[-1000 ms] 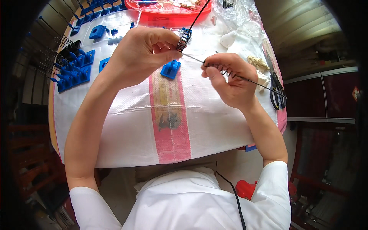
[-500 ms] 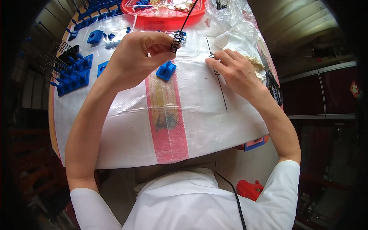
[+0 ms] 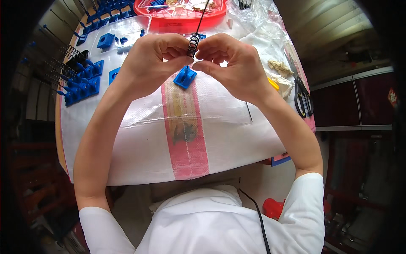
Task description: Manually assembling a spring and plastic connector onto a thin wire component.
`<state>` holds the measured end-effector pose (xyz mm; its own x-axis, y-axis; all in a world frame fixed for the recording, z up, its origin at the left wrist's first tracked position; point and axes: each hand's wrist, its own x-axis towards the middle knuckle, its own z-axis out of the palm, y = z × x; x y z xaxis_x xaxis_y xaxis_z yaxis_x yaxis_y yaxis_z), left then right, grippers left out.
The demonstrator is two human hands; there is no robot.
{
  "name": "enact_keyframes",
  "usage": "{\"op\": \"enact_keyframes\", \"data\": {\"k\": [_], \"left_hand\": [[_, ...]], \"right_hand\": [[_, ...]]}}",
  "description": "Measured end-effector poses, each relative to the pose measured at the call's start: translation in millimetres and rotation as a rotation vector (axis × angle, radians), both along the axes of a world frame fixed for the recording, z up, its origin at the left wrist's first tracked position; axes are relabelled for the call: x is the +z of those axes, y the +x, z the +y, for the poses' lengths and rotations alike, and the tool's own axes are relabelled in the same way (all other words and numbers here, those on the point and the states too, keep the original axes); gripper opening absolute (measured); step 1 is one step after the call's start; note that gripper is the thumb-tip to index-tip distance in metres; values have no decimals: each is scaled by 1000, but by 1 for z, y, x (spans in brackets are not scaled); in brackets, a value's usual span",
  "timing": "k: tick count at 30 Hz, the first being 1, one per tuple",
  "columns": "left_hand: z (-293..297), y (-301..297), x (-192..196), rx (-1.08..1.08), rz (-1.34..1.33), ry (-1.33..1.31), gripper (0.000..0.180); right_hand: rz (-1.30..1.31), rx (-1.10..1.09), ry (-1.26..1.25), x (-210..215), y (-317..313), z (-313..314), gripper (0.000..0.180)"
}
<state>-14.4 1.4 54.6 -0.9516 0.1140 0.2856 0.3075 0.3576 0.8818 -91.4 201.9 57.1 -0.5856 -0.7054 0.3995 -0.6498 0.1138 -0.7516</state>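
Both hands meet above the desk (image 3: 139, 139): the left hand (image 3: 154, 61) pinches a small dark coil spring (image 3: 193, 45) between thumb and forefinger, and the right hand (image 3: 230, 63) closes its fingertips on the same spring from the other side. A thin dark rod (image 3: 204, 13) runs up from the spring, away from the hands, over a red tray (image 3: 169, 20). Just beneath the fingertips a blue plastic block (image 3: 185, 77) sits on the white woven sheet, beside its pink stripe. To work the spring along the rod well, it seems best to keep both pinches light and close together, holding the rod in line with the coil so it does not bind. Fingers cover the spring's lower end, so whether the rod passes through is unclear. More blue parts (image 3: 82, 82) left of the left hand blur toward the rim, and scissors (image 3: 303, 98) lie right of the right hand.
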Motion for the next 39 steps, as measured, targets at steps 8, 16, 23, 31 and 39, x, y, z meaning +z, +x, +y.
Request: {"op": "enact_keyframes", "data": {"k": [8,16,23,31,39], "left_hand": [[-1,-2,-3,17,-4,75,20],[-1,0,1,47,-19,-7,20],[0,1,0,46,-8,4,18],[2,0,0,54,-37,66,18],[3,-2,-5,70,58,120,16]], "right_hand": [[-75,-2,-137,-11,0,-13,28],[-3,-138,-117,-9,9,-20,27],[-27,-179,-76,-10,11,-21,23],[-107,-176,-92,-13,11,-21,20],[-177,-160,-51,-14,9,-19,16]]}}
